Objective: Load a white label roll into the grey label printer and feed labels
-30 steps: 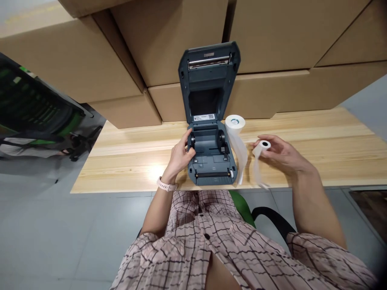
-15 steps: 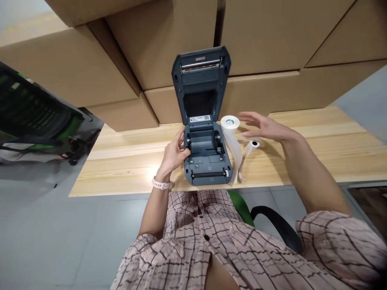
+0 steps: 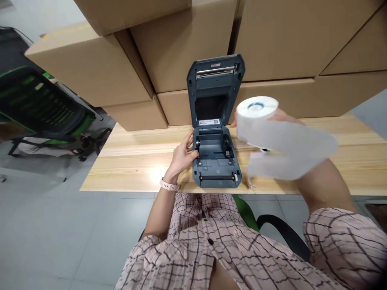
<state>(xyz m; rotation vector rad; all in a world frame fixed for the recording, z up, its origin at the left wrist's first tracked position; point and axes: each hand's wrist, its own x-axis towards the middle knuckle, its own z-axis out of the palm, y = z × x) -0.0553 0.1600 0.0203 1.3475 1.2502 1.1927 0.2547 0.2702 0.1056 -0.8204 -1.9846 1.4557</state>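
Observation:
A dark grey label printer [image 3: 216, 163] stands on the wooden table with its lid [image 3: 216, 88] raised; its roll bay shows no roll. My left hand [image 3: 183, 156] grips the printer's left side, thumb over the rim. Raised just right of the printer is a white label roll [image 3: 255, 114] with a blue-ringed core, held in my right hand [image 3: 286, 117], which is mostly hidden behind it. A loose strip [image 3: 290, 145] of its paper loops out to the right over my forearm. Behind this strip, a smaller roll is almost fully hidden, only its dark core showing.
Cardboard boxes [image 3: 193, 48] are stacked along the back of the table [image 3: 136, 161]. A black and green office chair [image 3: 45, 108] stands at the left, with part of another person beside it. A green chair seat [image 3: 244, 211] shows beneath me.
My right hand has taken hold of the large label roll and lifted it off the table, its paper tail swinging right. My left hand stays on the printer. The view has shifted slightly.

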